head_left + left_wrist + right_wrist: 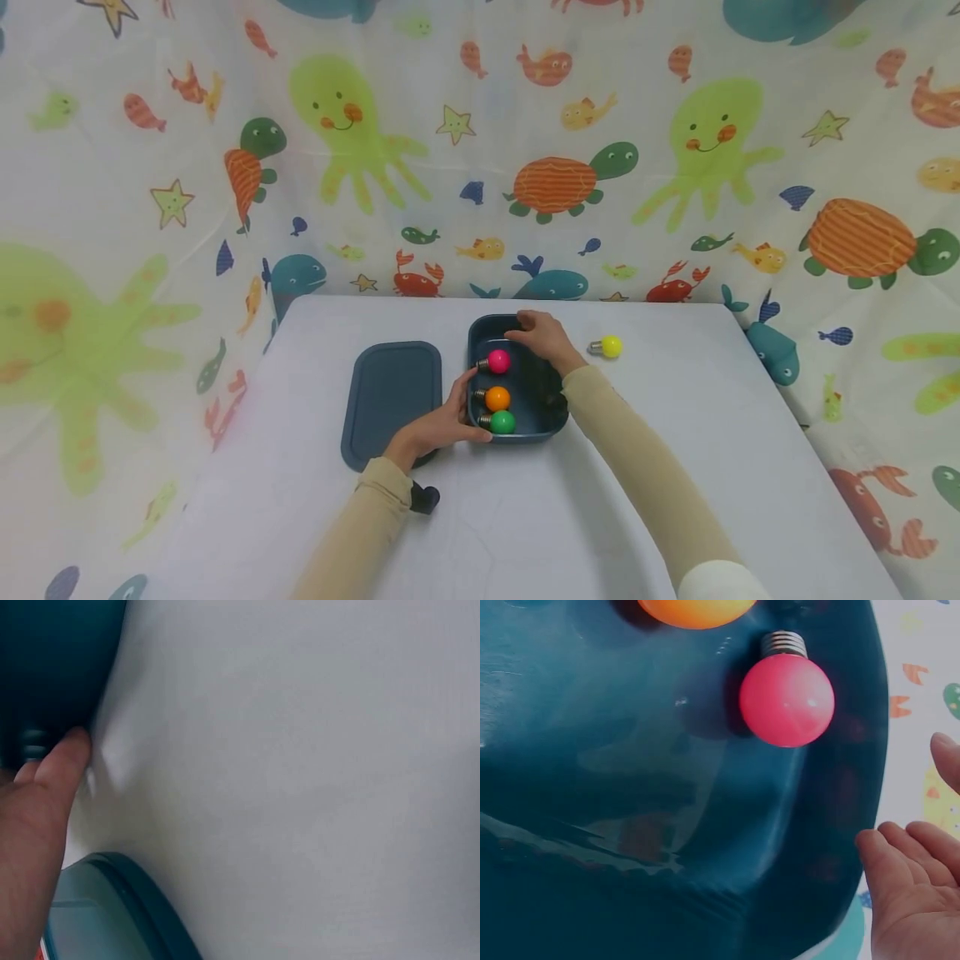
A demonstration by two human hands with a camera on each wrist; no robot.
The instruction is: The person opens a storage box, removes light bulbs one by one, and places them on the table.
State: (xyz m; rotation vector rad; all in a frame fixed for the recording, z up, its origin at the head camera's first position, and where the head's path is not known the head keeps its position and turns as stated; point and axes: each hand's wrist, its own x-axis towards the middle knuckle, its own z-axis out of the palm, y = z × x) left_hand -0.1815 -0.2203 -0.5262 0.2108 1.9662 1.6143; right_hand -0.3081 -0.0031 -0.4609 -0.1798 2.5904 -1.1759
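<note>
A dark blue rectangular box (522, 437) sits on the table with its open side up. Along its left wall lie a pink bulb (498, 361), an orange bulb (497, 398) and a green bulb (502, 422), screw bases toward that wall. My left hand (442, 423) grips the box's front left corner, fingers along the left side and thumb at the front rim. At the far end my right hand (546, 335) reaches over the box with loosely bent fingers; in the right wrist view its fingertips (870, 840) come right at the rim, holding no bulb.
A yellow bulb (611, 347) lies on the white table to the right of the box. On the left is a flat, dark blue lid (393, 396), partly behind my left hand. A small black object (426, 499) shows beneath my left wrist. Behind hangs a patterned curtain (480, 150).
</note>
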